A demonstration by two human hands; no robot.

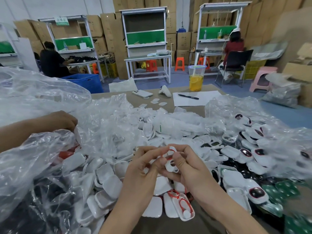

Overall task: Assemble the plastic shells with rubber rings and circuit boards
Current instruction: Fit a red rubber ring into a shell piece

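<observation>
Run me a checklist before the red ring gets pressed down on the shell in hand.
1. Shell held firmly: ok. The left hand and right hand both grip the white shell.
2. Ring on the shell: ok. The red rubber ring lies at its upper end.
3. Ring seated all round: cannot tell. Fingertips cover part of it.
4. Next part in view: ok. Green board panels lie to the right.
5. Drink clear of the work: ok. The drink cup stands at the table's far edge.
</observation>
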